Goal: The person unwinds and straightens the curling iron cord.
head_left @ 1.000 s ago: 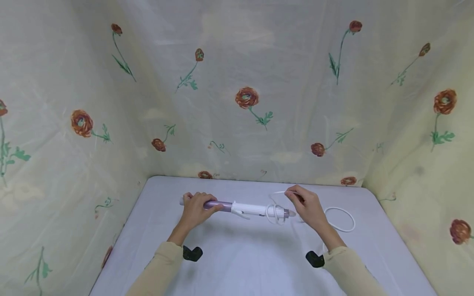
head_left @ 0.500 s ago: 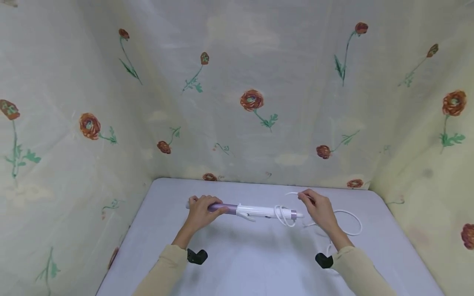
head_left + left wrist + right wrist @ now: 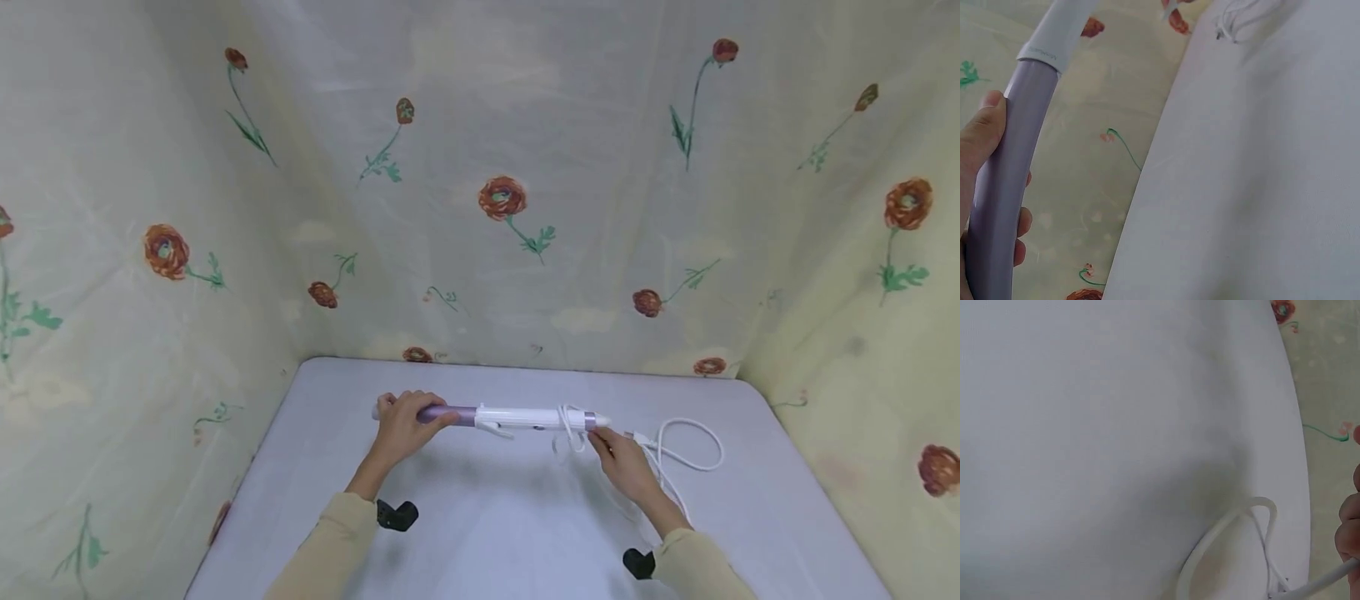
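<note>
In the head view, a curling iron (image 3: 517, 418) is held level above the table, its purple barrel to the left and its white handle to the right. My left hand (image 3: 405, 427) grips the barrel, with the thumb along it in the left wrist view. White cord (image 3: 570, 427) loops round the handle near its right end. My right hand (image 3: 628, 467) is just below that end, its fingers pinching the cord. At the right wrist view's edge, cord (image 3: 1329, 577) runs to the curled fingers (image 3: 1350, 534); the rest of that hand is out of frame.
More cord (image 3: 722, 454) lies in a loop on the white table (image 3: 480, 533), right of my right hand, with what looks like a plug (image 3: 636, 437) beside the hand. Flower-printed cloth (image 3: 577, 250) hangs behind the table and on both sides.
My right hand has come down and left from above the cord's loops to the handle's right end. The raised stretch of cord is gone from there. My left hand keeps its grip.
</note>
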Demonstrator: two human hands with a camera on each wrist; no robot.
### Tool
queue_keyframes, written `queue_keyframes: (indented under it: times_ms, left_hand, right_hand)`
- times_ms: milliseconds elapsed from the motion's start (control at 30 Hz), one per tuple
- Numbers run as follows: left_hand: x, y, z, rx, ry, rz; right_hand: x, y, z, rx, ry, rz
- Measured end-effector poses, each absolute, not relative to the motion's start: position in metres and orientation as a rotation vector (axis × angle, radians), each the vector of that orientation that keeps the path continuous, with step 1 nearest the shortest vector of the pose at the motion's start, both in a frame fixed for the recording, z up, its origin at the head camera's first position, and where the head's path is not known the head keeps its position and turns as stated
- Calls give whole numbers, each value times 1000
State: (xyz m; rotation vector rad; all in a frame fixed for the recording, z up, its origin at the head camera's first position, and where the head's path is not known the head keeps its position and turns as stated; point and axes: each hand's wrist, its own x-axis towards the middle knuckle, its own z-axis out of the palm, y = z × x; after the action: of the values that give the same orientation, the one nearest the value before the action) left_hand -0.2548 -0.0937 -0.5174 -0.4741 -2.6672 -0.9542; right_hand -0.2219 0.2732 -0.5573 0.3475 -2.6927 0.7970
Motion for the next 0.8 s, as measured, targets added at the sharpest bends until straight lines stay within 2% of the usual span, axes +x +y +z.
queue_keyframes:
  times_ms: [233,500,800]
  left_hand:
    - [-255,-93,-515,-453,-2657,-928]
    - [-256,-90,-519,-412,-2687,-900]
    - [-258,-86,-520,-388,-2692,-902]
  right_hand:
    - [-203,260,-573,388,-2882,709]
    - [-187,244,-578,597,-2752,391]
    - [-176,223,-566,773,-2694,797]
